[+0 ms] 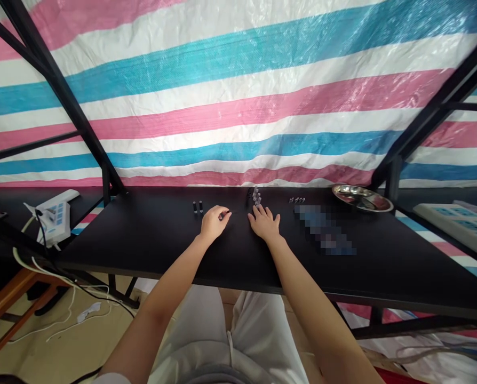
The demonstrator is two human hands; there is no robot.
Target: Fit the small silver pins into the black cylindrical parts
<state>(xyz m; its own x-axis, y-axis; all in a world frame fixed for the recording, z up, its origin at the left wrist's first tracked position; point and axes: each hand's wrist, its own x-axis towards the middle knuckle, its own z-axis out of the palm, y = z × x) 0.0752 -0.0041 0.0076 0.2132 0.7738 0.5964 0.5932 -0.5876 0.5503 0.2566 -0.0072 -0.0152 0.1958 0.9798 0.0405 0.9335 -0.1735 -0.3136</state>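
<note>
My left hand (214,224) is over the black tabletop, its thumb and fingers closed in a pinch. A small dark thing shows between them, too little of it to name. Just left of that hand, two small black-topped tubes (200,207) stand upright. My right hand (264,224) rests with its fingers spread, its fingertips at the near end of a cluster of small clear-and-silver pieces (256,194). I cannot tell whether they touch. Beside the cluster, on its left, stand several small dark pieces (248,196).
Several small shiny pieces (297,200) lie right of my right hand, behind a blurred-out patch. A round metal tray (362,198) sits at the back right of the black table (142,240). Black frame posts rise at both sides; a white power strip (58,221) with cables is left.
</note>
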